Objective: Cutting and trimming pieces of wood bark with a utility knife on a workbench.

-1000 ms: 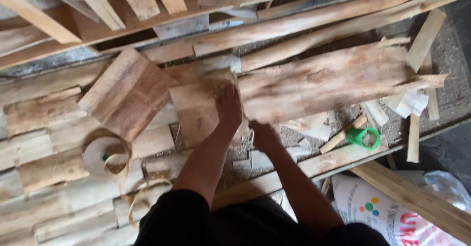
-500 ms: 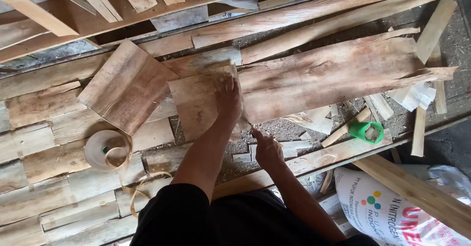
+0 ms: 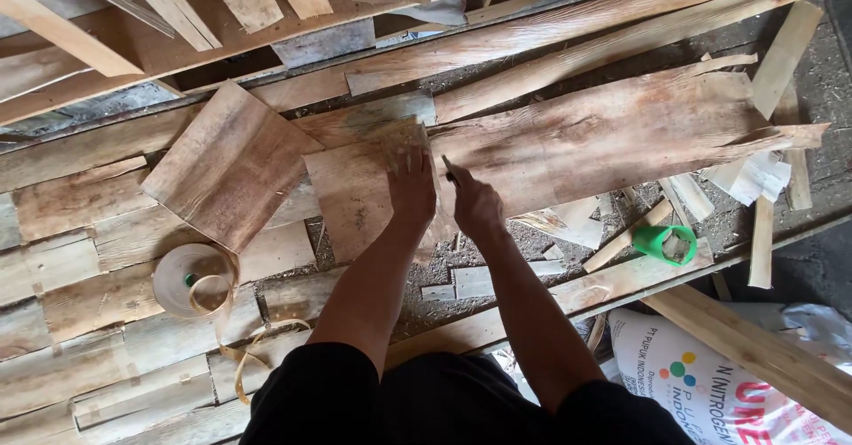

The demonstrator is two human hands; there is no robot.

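Observation:
My left hand [image 3: 411,188] lies flat, fingers spread, on a small brown veneer piece [image 3: 351,201] in the middle of the bench. Beside it, my right hand [image 3: 477,207] is closed around a small dark tool [image 3: 448,169]. The tool's tip points at the seam where the small piece meets a long, ragged veneer sheet [image 3: 612,134]. Both hands sit close together at that seam.
Another veneer sheet [image 3: 229,168] lies tilted on the left. A beige tape roll [image 3: 188,278] with loose curls rests on the planks at lower left. To the right are a green tape roll [image 3: 664,244], wood offcuts and torn paper [image 3: 753,177]. A printed white sack [image 3: 710,383] sits at bottom right.
My right hand has come up from the lower bench to the veneer seam beside my left hand. The left hand has stayed pressed on the small piece.

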